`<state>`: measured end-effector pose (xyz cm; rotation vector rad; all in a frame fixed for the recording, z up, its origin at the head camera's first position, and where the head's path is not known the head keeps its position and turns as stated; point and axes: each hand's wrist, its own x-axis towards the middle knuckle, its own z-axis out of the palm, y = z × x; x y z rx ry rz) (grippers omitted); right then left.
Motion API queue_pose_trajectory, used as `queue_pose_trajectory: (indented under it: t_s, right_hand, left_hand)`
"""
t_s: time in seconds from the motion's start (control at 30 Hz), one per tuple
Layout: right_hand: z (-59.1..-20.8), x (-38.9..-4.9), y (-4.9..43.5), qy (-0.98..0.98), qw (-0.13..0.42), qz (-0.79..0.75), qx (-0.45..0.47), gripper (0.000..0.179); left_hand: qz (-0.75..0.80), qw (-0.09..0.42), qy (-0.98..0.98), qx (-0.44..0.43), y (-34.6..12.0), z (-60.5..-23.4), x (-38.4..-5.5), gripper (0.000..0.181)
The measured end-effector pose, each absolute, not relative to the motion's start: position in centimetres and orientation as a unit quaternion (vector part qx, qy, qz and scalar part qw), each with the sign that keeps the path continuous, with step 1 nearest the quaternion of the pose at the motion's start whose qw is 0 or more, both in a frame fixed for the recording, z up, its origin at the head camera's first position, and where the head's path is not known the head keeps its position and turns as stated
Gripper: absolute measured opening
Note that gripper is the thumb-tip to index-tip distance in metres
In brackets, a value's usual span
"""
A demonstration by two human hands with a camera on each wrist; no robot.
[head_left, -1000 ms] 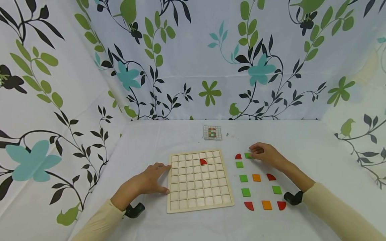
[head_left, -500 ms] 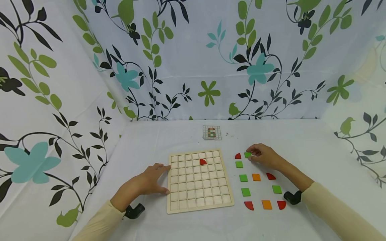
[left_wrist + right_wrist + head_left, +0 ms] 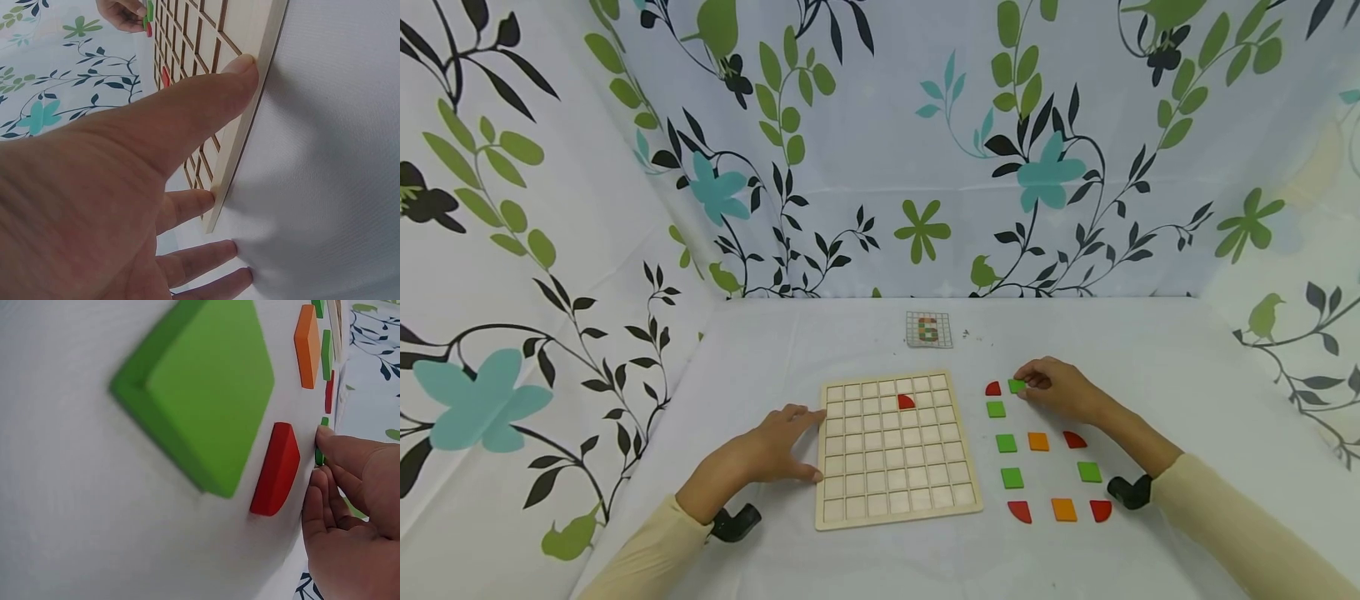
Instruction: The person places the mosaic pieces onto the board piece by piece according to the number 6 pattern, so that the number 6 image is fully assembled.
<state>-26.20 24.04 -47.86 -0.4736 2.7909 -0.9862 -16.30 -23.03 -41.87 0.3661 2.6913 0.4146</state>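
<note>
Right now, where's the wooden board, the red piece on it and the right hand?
Wooden board (image 3: 896, 459): head view, a bare square near its middle.
Red piece (image 3: 906, 402): head view, its middle.
Right hand (image 3: 1060, 387): head view, back of hand.

Your right hand (image 3: 1062, 389) makes a pinch; its thumb (image 3: 353, 453) reaches straight to the grip, and its fingers (image 3: 315, 506) are bent, with tips close to the thumb's tip; your right forearm (image 3: 1217, 517) runs back from this grip and outward to the right; your left hand (image 3: 775, 447) stays well to the left of the grip, thumb and fingers extended and spread apart; your left forearm (image 3: 655, 533) slants back behind that hand.
</note>
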Motion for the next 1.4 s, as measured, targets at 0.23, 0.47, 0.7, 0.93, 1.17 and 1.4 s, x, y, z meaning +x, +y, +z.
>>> queue_pose_trajectory:
  t_s: [0.23,0.47,0.7,0.93,1.17,1.4]
  right_hand:
    - [-47.8,-26.5,23.8,0.930,0.061,-0.322,-0.167,0.027]
    - [-47.1,-26.8,22.6,0.924,0.056,-0.330,-0.186,0.026]
    - [-46.3,-27.1,20.8,0.915,0.056,-0.347,-0.197,0.026]
    - [-45.8,-27.7,18.2,0.911,0.060,-0.354,-0.202,0.026]
    - [-45.2,-27.7,15.2,0.904,0.074,-0.357,-0.223,0.025]
    - [-44.8,-27.1,12.1,0.895,0.079,-0.355,-0.257,0.023]
  left_hand:
    - [0.151,0.195,0.960,0.132,-23.1,-41.9,-16.3,0.095]
    - [0.152,0.198,0.960,0.128,-23.2,-42.2,-16.4,0.095]
    - [0.150,0.198,0.960,0.128,-23.2,-42.2,-16.3,0.095]
    - [0.147,0.197,0.961,0.124,-23.2,-42.1,-16.3,0.095]
    - [0.150,0.194,0.961,0.127,-23.3,-42.2,-16.3,0.096]
    - [0.150,0.195,0.961,0.128,-23.2,-42.0,-16.2,0.095]
